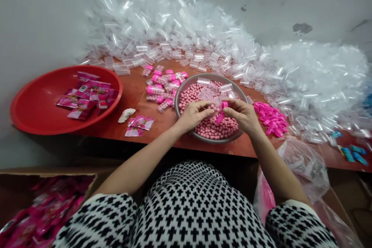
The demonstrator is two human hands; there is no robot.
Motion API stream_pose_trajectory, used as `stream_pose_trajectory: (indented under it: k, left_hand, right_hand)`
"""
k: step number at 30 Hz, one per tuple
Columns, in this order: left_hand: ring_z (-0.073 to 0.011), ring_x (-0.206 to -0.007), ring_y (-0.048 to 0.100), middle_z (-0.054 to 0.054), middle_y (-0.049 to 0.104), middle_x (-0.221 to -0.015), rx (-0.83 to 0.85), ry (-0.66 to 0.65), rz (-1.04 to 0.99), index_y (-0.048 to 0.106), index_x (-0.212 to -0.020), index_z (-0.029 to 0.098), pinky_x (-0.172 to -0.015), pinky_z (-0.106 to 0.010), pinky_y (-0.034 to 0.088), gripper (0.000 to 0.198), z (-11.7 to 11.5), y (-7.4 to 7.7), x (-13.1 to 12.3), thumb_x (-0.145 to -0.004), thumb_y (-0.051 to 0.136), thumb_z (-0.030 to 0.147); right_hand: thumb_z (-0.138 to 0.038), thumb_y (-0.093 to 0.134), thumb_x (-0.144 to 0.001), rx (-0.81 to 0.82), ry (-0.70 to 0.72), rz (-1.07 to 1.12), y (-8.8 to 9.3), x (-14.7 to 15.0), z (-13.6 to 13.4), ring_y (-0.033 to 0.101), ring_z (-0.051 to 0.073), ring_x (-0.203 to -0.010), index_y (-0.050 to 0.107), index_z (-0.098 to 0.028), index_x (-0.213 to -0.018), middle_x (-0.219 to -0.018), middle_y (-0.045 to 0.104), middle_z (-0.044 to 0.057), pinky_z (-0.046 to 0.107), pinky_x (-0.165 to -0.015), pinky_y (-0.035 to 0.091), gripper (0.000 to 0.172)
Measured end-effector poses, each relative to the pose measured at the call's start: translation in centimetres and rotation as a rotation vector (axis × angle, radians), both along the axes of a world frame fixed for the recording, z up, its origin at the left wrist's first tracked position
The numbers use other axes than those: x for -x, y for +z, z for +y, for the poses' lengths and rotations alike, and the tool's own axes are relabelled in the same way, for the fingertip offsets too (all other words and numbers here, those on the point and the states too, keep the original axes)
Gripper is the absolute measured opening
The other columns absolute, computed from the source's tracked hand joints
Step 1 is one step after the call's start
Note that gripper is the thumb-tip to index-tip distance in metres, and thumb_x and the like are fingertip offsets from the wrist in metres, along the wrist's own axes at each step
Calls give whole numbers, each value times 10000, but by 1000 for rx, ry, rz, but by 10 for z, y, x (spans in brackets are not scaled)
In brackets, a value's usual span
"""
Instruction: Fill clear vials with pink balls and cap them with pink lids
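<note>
Head view showed both hands pinched closed over the metal bowl [178,95]: left hand [195,114] gripping a clear tube [216,103] lying crosswise, right hand [243,115] holding the pink cap [222,111] at its right end.

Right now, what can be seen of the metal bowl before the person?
The metal bowl is round, shallow and grey, looking like steel, upright on the red-brown table near its front edge. Small pink balls fill most of it, with a few clear tubes lying on them at the back. The left hand and right hand hover over it, pinching a small tube with a pink cap.
</note>
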State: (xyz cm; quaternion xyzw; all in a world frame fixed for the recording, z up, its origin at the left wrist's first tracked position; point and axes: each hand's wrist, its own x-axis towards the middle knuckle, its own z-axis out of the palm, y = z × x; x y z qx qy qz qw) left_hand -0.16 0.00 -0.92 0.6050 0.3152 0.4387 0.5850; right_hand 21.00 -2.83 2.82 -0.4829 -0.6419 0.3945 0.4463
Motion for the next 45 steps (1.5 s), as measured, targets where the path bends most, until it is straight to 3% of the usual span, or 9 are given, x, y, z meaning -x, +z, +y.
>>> stream_pose_trajectory:
  k: [5,11,18,22,25,29,31,37,45]
  left_hand:
    - [-221,-960,739,-66,796,-1057,-206,60,159,796,-1050,189,-921,-361,568,235,-5,4,2,-845,718,275]
    - [-197,-913,756,-60,804,-1026,-353,93,222,792,-1074,190,-858,-304,575,216,-13,7,4,-902,678,254]
    - [-199,-907,774,-52,807,-1026,-559,98,269,794,-1079,224,-825,-283,592,229,-15,-4,4,-901,651,203]
    - [-205,-883,773,-55,810,-994,-520,124,271,804,-1056,223,-831,-303,593,220,-14,-4,5,-897,653,244]
    - [-218,-908,771,-69,805,-1019,-338,109,131,814,-1042,204,-854,-321,601,233,-12,2,5,-864,703,305]
    - [-248,-963,763,-76,794,-1080,-3,61,-101,799,-1094,181,-886,-385,625,366,-7,8,3,-798,766,393]
    - [-251,-947,762,-78,796,-1064,69,41,-147,796,-1103,173,-881,-402,631,413,-6,9,2,-771,784,418]
    - [-234,-942,745,-72,804,-1028,-101,30,-8,819,-1034,198,-921,-388,599,300,-6,5,3,-796,763,373]
    - [-224,-1103,662,-67,761,-1039,-323,78,117,820,-1023,280,-1023,-407,526,218,-7,-2,6,-830,748,208]
  right_hand:
    - [-371,761,-850,-346,-41,-367,16,5,-2,738,214,-890,759,-246,-1089,-1028,784,59,358,-854,594,270]
    - [-393,696,-912,-286,162,-469,20,9,-4,699,175,-752,707,-192,-981,-869,756,56,295,-702,561,213]
    - [-249,590,-966,-480,178,-697,14,13,-19,617,152,-703,616,-207,-879,-793,670,39,254,-657,490,100]
    - [-303,621,-956,-478,148,-605,5,16,-15,636,166,-717,653,-214,-907,-801,689,41,280,-674,508,107]
    - [-386,732,-886,-381,84,-395,3,14,-10,678,179,-770,717,-233,-1002,-869,741,37,313,-746,551,193]
    - [-409,906,-685,-58,94,48,0,4,-15,705,216,-1042,716,-308,-1171,-1131,758,24,352,-889,581,532]
    - [-397,943,-615,80,76,216,-5,-1,-19,708,219,-1049,735,-314,-1122,-1134,758,13,352,-876,595,554]
    - [-532,935,-559,210,-40,389,-11,-1,-14,639,128,-613,742,-231,-842,-723,713,-18,274,-645,565,456]
    - [-662,822,-617,664,257,495,-5,29,-6,704,236,-886,672,-202,-923,-862,747,63,432,-838,622,572]
